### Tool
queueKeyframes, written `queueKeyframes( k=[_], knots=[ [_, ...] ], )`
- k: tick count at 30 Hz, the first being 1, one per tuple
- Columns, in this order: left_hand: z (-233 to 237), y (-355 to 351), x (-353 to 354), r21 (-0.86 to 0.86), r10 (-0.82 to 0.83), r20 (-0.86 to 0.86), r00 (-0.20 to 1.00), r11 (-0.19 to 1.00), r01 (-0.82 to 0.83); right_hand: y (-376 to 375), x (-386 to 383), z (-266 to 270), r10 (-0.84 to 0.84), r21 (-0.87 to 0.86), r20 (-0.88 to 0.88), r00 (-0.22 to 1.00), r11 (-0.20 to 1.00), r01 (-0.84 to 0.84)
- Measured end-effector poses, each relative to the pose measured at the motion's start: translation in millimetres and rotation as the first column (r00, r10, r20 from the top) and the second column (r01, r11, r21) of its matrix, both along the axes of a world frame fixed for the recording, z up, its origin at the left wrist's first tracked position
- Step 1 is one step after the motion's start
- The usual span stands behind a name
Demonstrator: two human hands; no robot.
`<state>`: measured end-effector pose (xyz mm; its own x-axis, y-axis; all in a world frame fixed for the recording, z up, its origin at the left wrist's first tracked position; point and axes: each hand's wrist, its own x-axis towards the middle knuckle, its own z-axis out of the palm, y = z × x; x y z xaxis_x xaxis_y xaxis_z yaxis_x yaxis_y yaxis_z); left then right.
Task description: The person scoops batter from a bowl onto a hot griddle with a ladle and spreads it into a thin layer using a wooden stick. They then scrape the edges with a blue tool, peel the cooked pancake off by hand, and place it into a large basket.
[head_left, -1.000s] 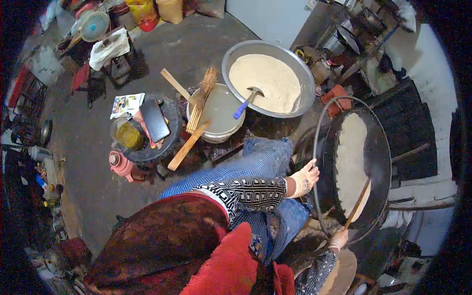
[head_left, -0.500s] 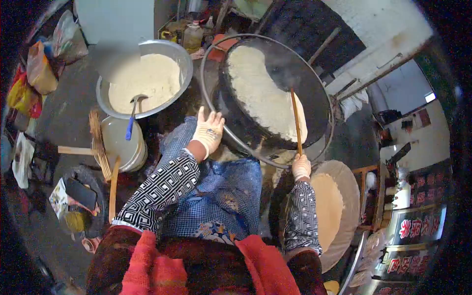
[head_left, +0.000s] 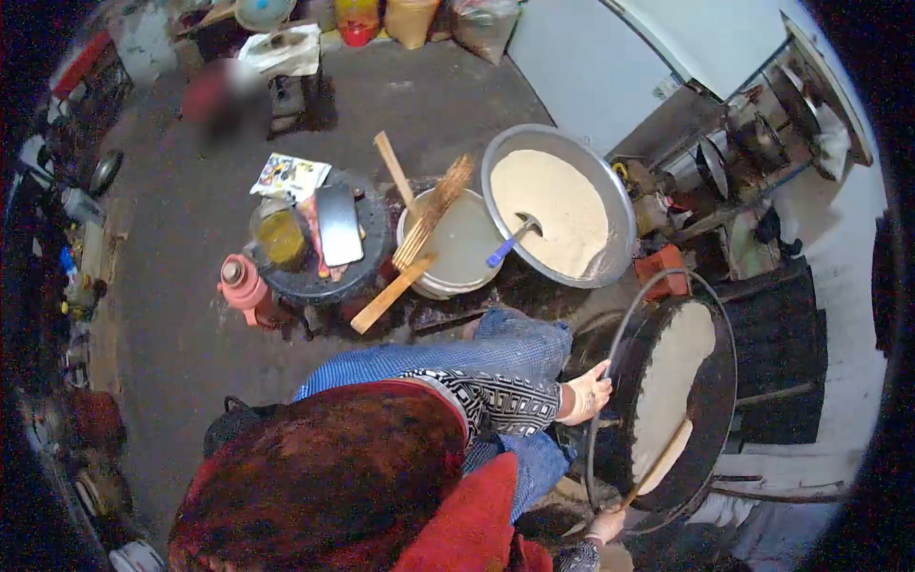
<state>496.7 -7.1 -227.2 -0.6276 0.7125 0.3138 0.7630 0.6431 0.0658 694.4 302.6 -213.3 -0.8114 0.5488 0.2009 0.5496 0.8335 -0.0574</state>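
Note:
My right hand (head_left: 607,524), in a pale glove, grips the handle of a wooden batter spreader (head_left: 665,459). Its flat blade lies along the lower part of a pale batter layer (head_left: 673,377), which covers a long strip of the round dark griddle (head_left: 713,405). A thin metal hoop (head_left: 592,462) surrounds the griddle. At the hoop's near side is my gloved left hand (head_left: 586,394), its fingers closed over the metal. Both forearms wear black-and-white patterned sleeves.
A steel basin (head_left: 624,243) of pale batter holds a blue-handled ladle (head_left: 499,253). Beside it stands a bucket (head_left: 443,286) of cloudy liquid, with a bundled-stick brush (head_left: 438,205) and wooden strip (head_left: 391,294) across it. A stool carries a phone (head_left: 339,224); a pink flask (head_left: 243,286) stands alongside.
My view has swung left, so the griddle and basin sit further right in the picture. The spreader's broad face now shows, where its narrow edge showed before. Both hands keep their holds.

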Motion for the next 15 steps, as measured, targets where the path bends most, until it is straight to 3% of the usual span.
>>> queueKeyframes(
  k=[1,5,8,9,12,13,14,15],
  knots=[
    [6.6,1.2,10.2,0.004,0.011,0.003,1.000,1.000,-0.011,4.2,9.0,4.9,-0.110,0.086,0.075,0.991,0.991,0.104],
    [14.0,-7.3,4.7,0.053,0.038,-0.079,0.996,0.998,-0.034,-7.8,-6.4,29.3,-0.029,-0.007,0.054,0.998,1.000,0.029],
    [8.6,-6.8,-7.5,0.016,0.015,-0.091,0.996,1.000,-0.014,16.1,8.3,-0.9,0.001,0.027,0.051,0.999,1.000,-0.003],
    [20.8,-13.2,-9.1,0.003,0.017,-0.071,0.997,1.000,-0.017,54.2,14.3,-22.8,0.192,-0.216,-0.130,0.973,0.952,-0.216],
    [31.5,-24.8,-15.1,0.038,0.018,-0.027,0.999,0.999,-0.017,31.7,-0.3,-21.2,0.076,-0.102,0.053,0.996,0.992,-0.071],
    [12.3,-22.8,-21.7,0.194,0.045,-0.168,0.985,0.981,-0.011,3.4,0.0,-5.0,0.313,0.226,0.267,0.912,0.899,-0.375],
    [13.9,-20.0,-24.8,0.067,0.032,-0.118,0.992,0.997,-0.024,-34.3,-7.1,19.1,0.231,0.049,0.265,0.936,0.967,-0.252],
    [30.3,-22.8,-23.6,-0.030,-0.010,0.033,0.999,0.999,0.011,-34.8,-4.2,7.5,-0.098,-0.088,0.180,0.979,0.989,0.116]
  ],
)
